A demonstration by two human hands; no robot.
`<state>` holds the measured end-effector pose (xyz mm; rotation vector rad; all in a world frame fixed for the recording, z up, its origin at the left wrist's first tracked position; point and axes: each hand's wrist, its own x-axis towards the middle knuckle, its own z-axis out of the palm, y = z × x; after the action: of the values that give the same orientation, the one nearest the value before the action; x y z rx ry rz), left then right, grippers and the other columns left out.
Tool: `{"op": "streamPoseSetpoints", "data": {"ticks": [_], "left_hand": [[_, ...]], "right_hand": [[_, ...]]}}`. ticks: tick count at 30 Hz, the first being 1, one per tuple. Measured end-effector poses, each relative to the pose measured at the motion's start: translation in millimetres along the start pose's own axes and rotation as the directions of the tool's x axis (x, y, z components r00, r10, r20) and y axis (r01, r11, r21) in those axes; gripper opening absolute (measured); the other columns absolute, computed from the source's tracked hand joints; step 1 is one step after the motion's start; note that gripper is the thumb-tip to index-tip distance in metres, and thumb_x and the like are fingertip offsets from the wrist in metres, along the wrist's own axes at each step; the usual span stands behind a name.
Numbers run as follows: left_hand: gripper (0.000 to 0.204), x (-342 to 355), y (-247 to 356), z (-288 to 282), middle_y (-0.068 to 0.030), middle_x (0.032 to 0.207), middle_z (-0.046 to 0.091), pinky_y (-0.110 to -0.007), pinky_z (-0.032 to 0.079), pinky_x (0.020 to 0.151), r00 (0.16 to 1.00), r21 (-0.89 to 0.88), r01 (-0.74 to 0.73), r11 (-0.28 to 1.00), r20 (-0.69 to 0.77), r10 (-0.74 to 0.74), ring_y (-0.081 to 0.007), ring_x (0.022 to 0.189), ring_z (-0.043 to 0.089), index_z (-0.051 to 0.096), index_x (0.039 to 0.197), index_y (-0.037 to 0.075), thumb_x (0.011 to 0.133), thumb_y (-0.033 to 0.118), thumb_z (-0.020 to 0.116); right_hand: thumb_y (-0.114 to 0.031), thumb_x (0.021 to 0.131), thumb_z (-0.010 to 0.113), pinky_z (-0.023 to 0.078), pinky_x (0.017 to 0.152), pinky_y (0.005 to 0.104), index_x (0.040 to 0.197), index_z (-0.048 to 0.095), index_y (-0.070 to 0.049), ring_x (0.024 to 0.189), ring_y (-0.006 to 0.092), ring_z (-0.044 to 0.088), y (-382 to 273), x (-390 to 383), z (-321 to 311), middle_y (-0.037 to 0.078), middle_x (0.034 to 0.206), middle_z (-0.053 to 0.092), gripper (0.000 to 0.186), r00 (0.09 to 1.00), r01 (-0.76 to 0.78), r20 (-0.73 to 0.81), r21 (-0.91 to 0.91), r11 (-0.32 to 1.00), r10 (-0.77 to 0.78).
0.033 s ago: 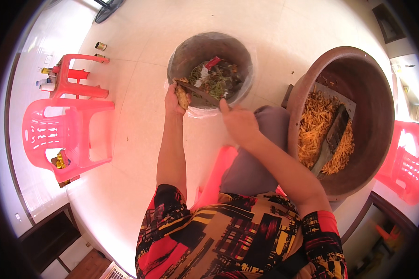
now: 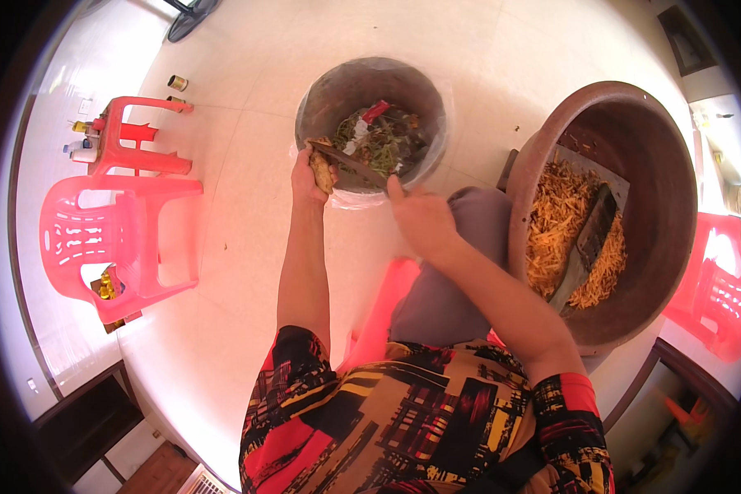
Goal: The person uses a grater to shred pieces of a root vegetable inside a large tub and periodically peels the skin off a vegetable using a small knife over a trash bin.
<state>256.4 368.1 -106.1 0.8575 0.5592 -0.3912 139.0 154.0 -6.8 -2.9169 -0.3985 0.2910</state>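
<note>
My left hand [image 2: 306, 183] is closed round a knobby, yellow-brown root [image 2: 322, 171], held over the near rim of a round bin [image 2: 325, 90] lined with a clear plastic bag. The dark blade of a knife [image 2: 352, 162] slants across with its tip end at the top of the root. My right hand [image 2: 424, 221] is closed on the knife's handle, which the fingers mostly hide. Inside the bin lie green and brown plant scraps [image 2: 383, 144], white bits and a red piece.
To my right stands a large brown tub [image 2: 667, 214] holding orange shreds [image 2: 552, 226] and a dark grater-like board [image 2: 594, 226]. A pink chair [image 2: 86, 235] and a small red stool [image 2: 144, 103] with bottles stand at left. A can [image 2: 178, 82] lies on the floor.
</note>
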Motion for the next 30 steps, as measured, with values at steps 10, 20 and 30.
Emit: {"op": "streamPoseSetpoints", "data": {"ticks": [10,20,30], "left_hand": [[0.029,-0.7,-12.5,9.2,-0.009,0.071,0.054,-0.032,0.042,0.039,0.978,0.128,-0.117,0.985,-0.158,0.137,-0.0216,0.051,0.053,0.051,0.096,0.005,0.091,0.033,0.044],[0.031,-4.9,-16.0,6.5,-0.0092,0.072,0.054,-0.033,0.044,0.041,0.964,0.107,-0.206,0.973,-0.151,0.22,-0.0219,0.052,0.054,0.051,0.098,0.004,0.092,0.032,0.04],[0.031,-3.1,-14.1,1.8,-0.0121,0.074,0.056,-0.032,0.043,0.039,0.98,0.063,-0.165,0.984,-0.103,0.171,-0.0224,0.05,0.054,0.051,0.1,0.001,0.091,0.03,0.042]], "right_hand": [[-0.005,0.079,0.051,0.052,0.057,0.0414,0.12,0.048,0.003,0.07,0.0314,0.065,-7.1,1.1,-0.9,0.021,0.078,0.063,0.041,0.997,-0.073,0.045,0.247,0.966,0.063],[-0.003,0.074,0.05,0.047,0.054,0.0457,0.099,0.047,0.0,0.062,0.0361,0.062,-0.1,13.1,-21.4,0.022,0.073,0.061,0.026,0.843,-0.516,0.538,0.812,0.273,-0.004],[-0.006,0.08,0.05,0.052,0.057,0.0369,0.128,0.042,0.002,0.07,0.0284,0.064,-6.9,-5.9,-11.3,0.02,0.08,0.061,0.05,0.998,-0.048,0.053,0.159,0.986,0.04]]}}
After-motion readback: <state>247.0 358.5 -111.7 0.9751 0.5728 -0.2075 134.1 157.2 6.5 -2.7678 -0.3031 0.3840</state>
